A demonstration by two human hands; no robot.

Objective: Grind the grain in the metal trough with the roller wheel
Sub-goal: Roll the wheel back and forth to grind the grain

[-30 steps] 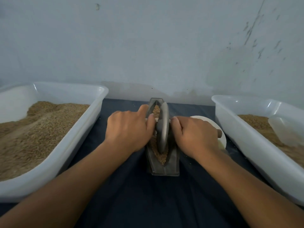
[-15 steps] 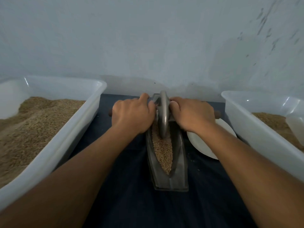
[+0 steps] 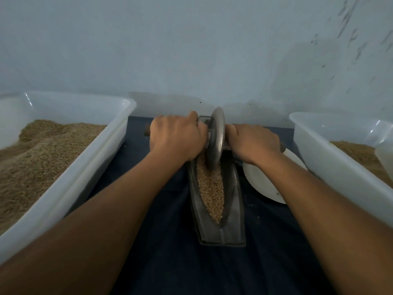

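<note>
Head view, left hand (image 3: 176,139) and right hand (image 3: 253,145) gripping mostly hidden axle, roller wheel (image 3: 215,139) covering trough's (image 3: 231,209) far end

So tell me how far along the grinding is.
Done: the metal trough is loaded with grain. In hand: the left hand and right hand grip the axle either side of the roller wheel, which sits at the trough's far end. Left: the near grain looks whole, so most of the grinding remains.
</note>
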